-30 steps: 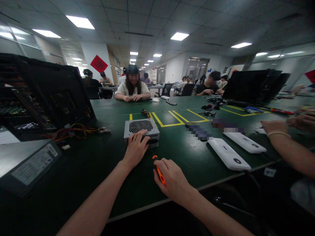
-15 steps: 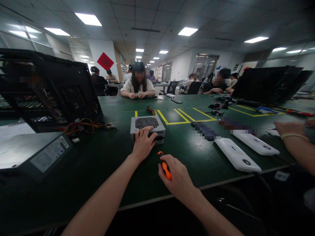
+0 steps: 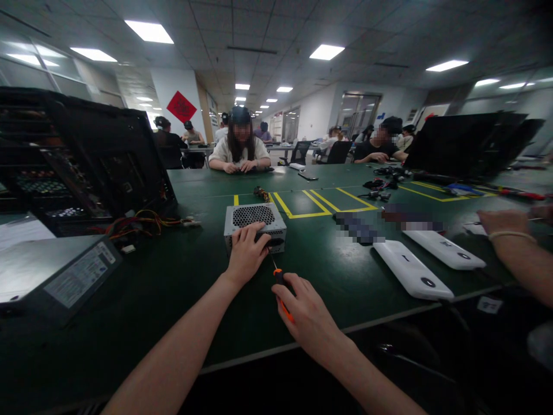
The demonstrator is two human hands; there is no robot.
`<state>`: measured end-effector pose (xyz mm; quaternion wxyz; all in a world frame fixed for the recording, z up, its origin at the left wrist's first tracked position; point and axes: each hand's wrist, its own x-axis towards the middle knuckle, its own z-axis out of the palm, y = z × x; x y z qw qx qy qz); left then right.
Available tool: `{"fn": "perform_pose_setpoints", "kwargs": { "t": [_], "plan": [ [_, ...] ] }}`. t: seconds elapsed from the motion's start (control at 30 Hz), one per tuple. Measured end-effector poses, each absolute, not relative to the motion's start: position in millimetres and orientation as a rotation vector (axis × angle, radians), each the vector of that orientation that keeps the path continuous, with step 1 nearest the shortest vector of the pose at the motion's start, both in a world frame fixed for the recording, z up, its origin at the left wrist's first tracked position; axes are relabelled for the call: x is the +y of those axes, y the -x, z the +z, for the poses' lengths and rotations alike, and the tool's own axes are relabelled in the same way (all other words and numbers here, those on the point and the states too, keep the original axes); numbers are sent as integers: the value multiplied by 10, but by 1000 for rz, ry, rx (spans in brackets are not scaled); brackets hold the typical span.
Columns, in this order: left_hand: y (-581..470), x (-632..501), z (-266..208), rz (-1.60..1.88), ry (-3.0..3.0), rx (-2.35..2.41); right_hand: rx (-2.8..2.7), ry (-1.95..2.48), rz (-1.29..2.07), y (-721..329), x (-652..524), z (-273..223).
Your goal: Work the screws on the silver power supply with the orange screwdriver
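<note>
Currently my right hand is wrapped round an orange-and-black-handled screwdriver; my left hand lies half-curled over the grey perforated-metal box on the green tabletop, can't tell if pinching. Box looks heavy, rigid, slick; I'd take it by opposite sides.

The left hand partly hides the metal box; the left edge crops the black case.
</note>
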<state>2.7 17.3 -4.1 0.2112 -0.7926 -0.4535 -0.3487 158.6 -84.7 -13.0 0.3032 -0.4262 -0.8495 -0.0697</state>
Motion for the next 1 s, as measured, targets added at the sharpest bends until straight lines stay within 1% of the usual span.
{"fn": "perform_pose_setpoints", "kwargs": {
  "t": [0.27,0.4,0.53,0.6,0.77,0.93,1.0],
  "plan": [
    [-24,171,-46,-937,2209,-1261,-2215,1172,-73,-1587,-817,-173],
    [-20,176,-49,-936,2210,-1261,-2275,1195,-136,-1606,-813,-156],
    [-12,178,-53,-930,2213,-1261,-2373,1128,-264,-1648,-799,-87],
    [-8,175,-51,-926,2212,-1259,-2341,1098,-297,-1654,-783,-71],
    [-4,166,-42,-906,2212,-1235,-2144,1117,-254,-1586,-774,-96],
    [-13,163,-42,-891,2220,-1240,-2290,1121,-458,-1552,-774,-81],
    [-13,164,-43,-889,2224,-1241,-2299,1103,-389,-1590,-749,-60]
  ]
}}
